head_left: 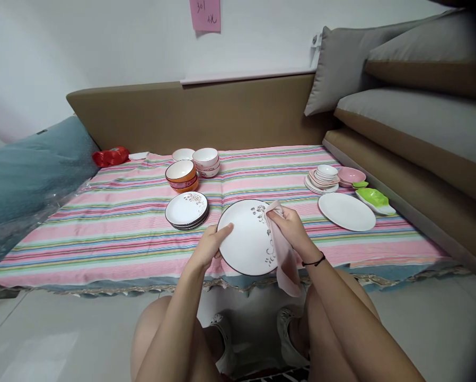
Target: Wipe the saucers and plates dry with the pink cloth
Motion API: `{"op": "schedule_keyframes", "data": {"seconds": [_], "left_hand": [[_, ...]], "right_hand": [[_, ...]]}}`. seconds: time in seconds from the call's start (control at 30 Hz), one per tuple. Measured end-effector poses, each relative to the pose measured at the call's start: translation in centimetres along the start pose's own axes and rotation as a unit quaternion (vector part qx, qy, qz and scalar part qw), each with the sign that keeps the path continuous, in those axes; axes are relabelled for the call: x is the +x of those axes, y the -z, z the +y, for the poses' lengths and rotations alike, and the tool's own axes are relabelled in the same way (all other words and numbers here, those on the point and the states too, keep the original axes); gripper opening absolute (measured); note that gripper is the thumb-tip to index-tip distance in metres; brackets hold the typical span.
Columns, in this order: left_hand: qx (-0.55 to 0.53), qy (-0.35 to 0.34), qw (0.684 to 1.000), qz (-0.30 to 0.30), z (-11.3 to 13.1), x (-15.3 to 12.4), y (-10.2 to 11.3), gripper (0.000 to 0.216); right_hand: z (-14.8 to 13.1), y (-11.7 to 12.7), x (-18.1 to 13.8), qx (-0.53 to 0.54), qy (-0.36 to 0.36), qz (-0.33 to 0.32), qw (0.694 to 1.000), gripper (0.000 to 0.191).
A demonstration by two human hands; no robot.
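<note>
A white plate (246, 239) with a dark rim and a floral print is held up over the front edge of the striped cloth. My left hand (211, 245) grips its left rim, thumb on the face. My right hand (290, 229) presses a pale pink cloth (284, 254) against the plate's right side; the cloth hangs down below the hand. A black band sits on my right wrist.
On the striped cloth (103, 233) lie a stack of matching floral plates (186, 210), orange and white bowls (181, 175), white bowls (205, 160), small saucers and a pink bowl (327, 178), a plain white plate (346, 211) and a green leaf dish (374, 199). Sofa cushions rise at right.
</note>
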State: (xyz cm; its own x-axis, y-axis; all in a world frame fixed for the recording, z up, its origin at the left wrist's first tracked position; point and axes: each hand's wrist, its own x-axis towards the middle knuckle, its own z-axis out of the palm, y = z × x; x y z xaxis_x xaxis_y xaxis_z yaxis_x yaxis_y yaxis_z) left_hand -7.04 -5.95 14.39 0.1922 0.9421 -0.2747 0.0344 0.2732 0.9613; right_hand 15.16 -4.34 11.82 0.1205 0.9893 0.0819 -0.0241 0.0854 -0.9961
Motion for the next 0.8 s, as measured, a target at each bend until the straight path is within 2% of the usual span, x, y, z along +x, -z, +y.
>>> {"op": "schedule_keyframes", "data": {"seconds": [0.1,0.17,0.23,0.37,0.47,0.6,0.7,0.8], "left_hand": [[-0.11,-0.04,0.988,0.106,-1.3,0.9,-1.4,0.04],[-0.155,-0.057,0.97,0.176,-2.2,1.5,-2.6,0.041],[-0.189,-0.074,0.959,0.199,-2.7,2.0,-3.5,0.041],[-0.201,-0.063,0.964,0.16,-2.5,2.0,-4.0,0.047],[-0.167,-0.052,0.979,0.1,-1.4,1.7,-2.9,0.045],[-0.132,-0.095,0.983,0.085,0.2,1.2,-0.9,0.042],[-0.033,-0.071,0.996,0.05,0.6,0.7,-0.3,0.041],[-0.014,-0.064,0.995,0.074,0.2,0.4,-0.8,0.037]], "right_hand": [[0.5,-1.3,-0.5,0.087,-0.056,0.049,0.993,0.029],[0.9,-2.6,-1.2,0.14,-0.088,0.051,0.985,0.032],[1.3,-4.0,-2.0,0.16,-0.094,0.029,0.982,0.033],[1.8,-5.3,-2.5,0.151,-0.086,0.031,0.984,0.03],[1.5,-3.8,-1.6,0.13,-0.051,0.06,0.988,0.026],[0.5,-0.7,-0.2,0.013,0.024,0.11,0.994,0.028],[0.1,0.5,0.2,-0.076,0.069,0.091,0.99,0.037],[0.1,0.2,-0.1,-0.138,0.091,0.081,0.983,0.041]]}}
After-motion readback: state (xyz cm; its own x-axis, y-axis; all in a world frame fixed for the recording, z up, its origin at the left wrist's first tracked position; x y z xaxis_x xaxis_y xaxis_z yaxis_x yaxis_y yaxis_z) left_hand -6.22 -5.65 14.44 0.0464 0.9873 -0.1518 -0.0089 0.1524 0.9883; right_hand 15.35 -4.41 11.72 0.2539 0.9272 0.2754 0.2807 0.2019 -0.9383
